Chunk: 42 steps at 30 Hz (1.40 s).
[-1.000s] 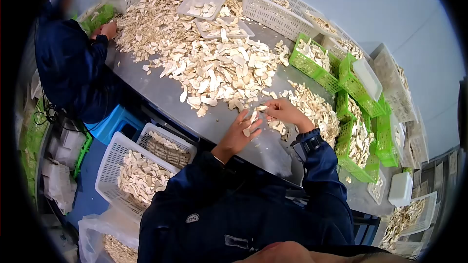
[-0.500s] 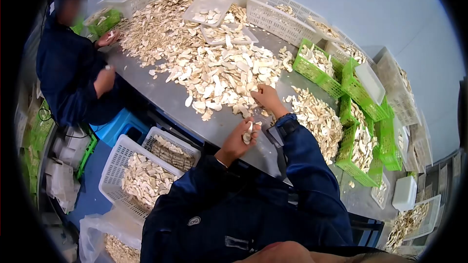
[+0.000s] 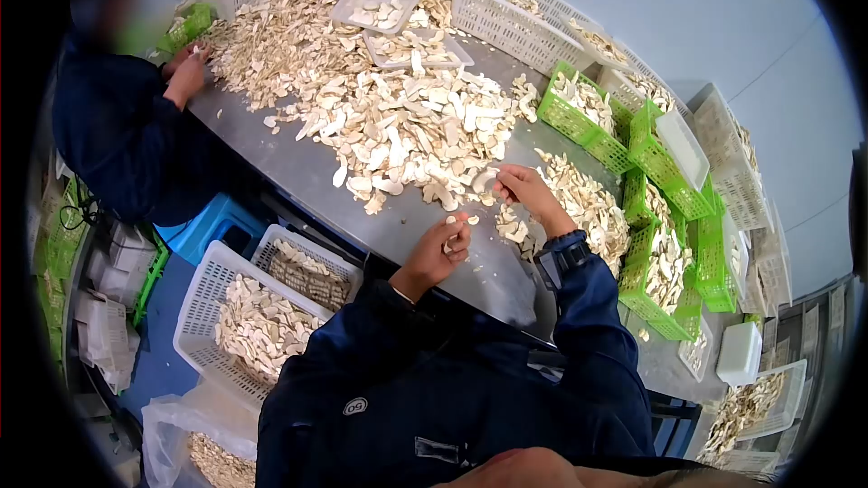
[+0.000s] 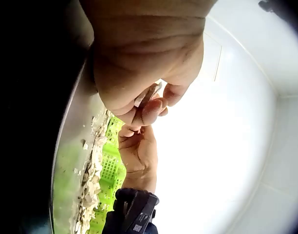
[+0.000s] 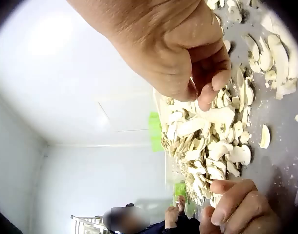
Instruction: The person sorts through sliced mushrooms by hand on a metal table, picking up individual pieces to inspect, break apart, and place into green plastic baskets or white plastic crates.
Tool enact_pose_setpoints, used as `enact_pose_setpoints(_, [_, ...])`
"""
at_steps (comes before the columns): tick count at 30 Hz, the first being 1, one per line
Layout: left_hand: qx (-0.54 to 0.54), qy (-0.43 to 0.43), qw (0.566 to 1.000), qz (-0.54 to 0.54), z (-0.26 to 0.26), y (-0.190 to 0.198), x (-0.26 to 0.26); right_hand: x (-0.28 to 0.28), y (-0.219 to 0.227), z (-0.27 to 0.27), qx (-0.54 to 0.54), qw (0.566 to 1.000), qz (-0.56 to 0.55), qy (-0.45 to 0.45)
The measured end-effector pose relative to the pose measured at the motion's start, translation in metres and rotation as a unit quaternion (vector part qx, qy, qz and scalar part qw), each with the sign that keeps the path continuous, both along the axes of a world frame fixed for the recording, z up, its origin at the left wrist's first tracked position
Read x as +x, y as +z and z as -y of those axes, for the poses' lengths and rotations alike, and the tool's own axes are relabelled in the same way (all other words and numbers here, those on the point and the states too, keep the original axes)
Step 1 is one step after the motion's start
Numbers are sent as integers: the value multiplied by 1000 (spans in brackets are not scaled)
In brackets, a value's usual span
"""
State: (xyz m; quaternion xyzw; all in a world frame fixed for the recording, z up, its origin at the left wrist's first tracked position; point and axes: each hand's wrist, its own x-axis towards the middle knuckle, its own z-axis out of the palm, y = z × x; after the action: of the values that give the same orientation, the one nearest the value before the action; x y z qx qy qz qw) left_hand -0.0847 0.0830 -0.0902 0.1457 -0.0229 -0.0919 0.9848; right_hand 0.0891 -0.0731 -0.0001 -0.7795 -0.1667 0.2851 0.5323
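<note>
In the head view my left hand (image 3: 434, 253) is curled around a few pale dried mushroom slices near the table's front edge. The left wrist view shows a slice (image 4: 148, 95) tucked between its thumb and fingers, the rest hidden by the palm. Just right of it and further in, my right hand (image 3: 532, 197) pinches a broad pale slice (image 3: 485, 181) at its fingertips, by the near edge of the large slice heap (image 3: 407, 131). In the right wrist view that hand (image 5: 188, 58) is over the heap, its fingers bent.
A smaller slice pile (image 3: 588, 208) lies right of my right hand. Beyond it stand green baskets (image 3: 655, 276) of slices. White crates (image 3: 506, 23) line the back, and a white basket (image 3: 203, 334) stands lower left. Another person (image 3: 117, 136) works at the table's left end.
My right hand reached into the heap half a second ago and has drawn back toward me with a slice. My left hand, more spread earlier, has curled around its slices.
</note>
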Motion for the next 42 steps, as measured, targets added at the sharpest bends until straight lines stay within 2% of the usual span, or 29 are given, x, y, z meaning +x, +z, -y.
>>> enact_pose_setpoints(4, [-2,9,1000,-17,1,3,-2,-11,5,8,4,1000,2,24])
enact_pose_setpoints(7, [44,15,999,-13,2,6,-2,-20,8,10,4,998,1,56])
enact_pose_setpoints(10, [75,69,993,-54,10,7,-1,-32,12,10,-4,997,-7,81])
enact_pose_setpoints(13, [83,49,995,-25,9,3,0,-42,10,9,-24,993,-7,119])
enact_pose_setpoints(16, [112,27,992,-58,7,10,-2,-55,19,4,-57,979,49,188])
enact_pose_setpoints(19, [115,12,993,-14,6,0,1,-61,5,3,-3,984,83,158])
enact_pose_setpoints(22, [140,30,990,4,8,5,-2,-62,4,1,2,987,57,149])
enact_pose_setpoints(25, [192,40,980,20,6,12,-5,-67,13,1,-47,972,176,146])
enact_pose_setpoints(28, [129,4,991,-22,4,12,-5,-63,8,2,-40,958,233,163])
enact_pose_setpoints(34, [124,-11,992,35,2,3,-2,-65,8,-5,-26,943,294,154])
enact_pose_setpoints(37, [129,4,991,19,4,-2,1,-60,5,-14,-52,940,329,76])
enact_pose_setpoints(40, [6,16,997,-71,6,18,-1,-33,-5,-26,-163,916,359,70])
enact_pose_setpoints(42, [-38,14,992,-120,4,37,-5,-25,-16,-41,-138,906,396,51])
